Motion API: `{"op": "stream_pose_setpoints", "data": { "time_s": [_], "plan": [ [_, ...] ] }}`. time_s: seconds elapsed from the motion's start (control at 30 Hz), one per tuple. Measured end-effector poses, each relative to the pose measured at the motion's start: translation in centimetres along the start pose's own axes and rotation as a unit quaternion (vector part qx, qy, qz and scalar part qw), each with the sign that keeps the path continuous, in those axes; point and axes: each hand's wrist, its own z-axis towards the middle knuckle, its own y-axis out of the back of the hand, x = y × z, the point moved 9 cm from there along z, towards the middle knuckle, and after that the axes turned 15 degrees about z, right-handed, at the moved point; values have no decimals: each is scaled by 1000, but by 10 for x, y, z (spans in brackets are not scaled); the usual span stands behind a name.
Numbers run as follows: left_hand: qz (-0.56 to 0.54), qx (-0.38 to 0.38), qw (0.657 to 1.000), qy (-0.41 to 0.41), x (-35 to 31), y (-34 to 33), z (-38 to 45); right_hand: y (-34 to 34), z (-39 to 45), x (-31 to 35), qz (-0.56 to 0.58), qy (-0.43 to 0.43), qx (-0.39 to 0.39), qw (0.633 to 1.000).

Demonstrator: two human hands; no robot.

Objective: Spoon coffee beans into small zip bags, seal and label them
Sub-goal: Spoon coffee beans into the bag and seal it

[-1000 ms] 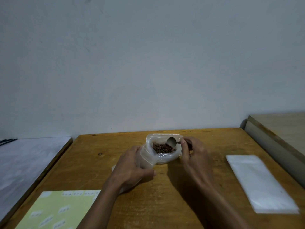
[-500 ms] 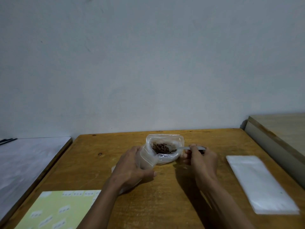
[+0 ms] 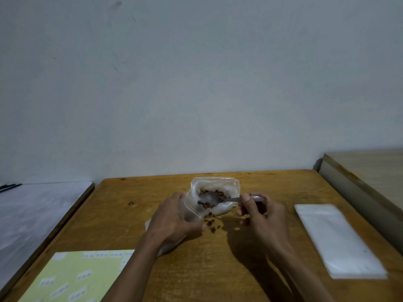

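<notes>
Beans (image 3: 209,204) sit in the open supply bag (image 3: 214,186), near the middle of the table's (image 3: 272,186) far edge, mouth tipped toward the near edge. Some beans have spilled onto the wood just in front of the mouth, between the two hands. Spoon (image 3: 210,199) bowl is in the mouth among the beans, handle running out to the right, roughly parallel to the far edge. Right hand (image 3: 261,212) pinches the handle end, fingers curled round it. Left hand (image 3: 174,216) grips the bag's left side, fingers wrapped on the plastic, and hides part of a pale flat thing under it, probably the small zip bag, can't confirm. Key relation: target bag is likely just to the near-left of the scoop, so the loaded spoon has to travel left and toward the near edge, bowl level. Stack of empty bags (image 3: 335,240) lies along the right edge, label sheet (image 3: 76,277) at the near-left corner.
</notes>
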Motion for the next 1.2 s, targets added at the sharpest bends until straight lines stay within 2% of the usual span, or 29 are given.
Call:
{"op": "stream_pose_setpoints", "data": {
  "time_s": [0.13, 0.4, 0.5, 0.7, 0.87, 1.07, 1.2],
  "plan": [
    [6, -9, 1000, -2, -2, 1, -1, -2, -1, 12, -46, 61, 21, 997],
    [-20, -14, 1000, -2, 0, 0, 0, -10, 19, 0, -187, 135, -30, 972],
    [-40, -16, 999, -9, 0, 0, -1, -15, 24, -16, -179, 96, -47, 978],
    [-34, -17, 999, -16, -3, 1, -1, -6, 32, -45, -64, -65, -132, 987],
    [-34, -12, 999, -12, 0, -1, 1, 3, 29, -30, 17, -98, -158, 982],
    [-41, -9, 999, -4, 3, -4, 3, -5, 23, 6, 44, -46, -107, 992],
    [-62, -10, 998, -3, 5, -4, 4, -32, 11, 29, -60, 43, 4, 997]
  ]
}}
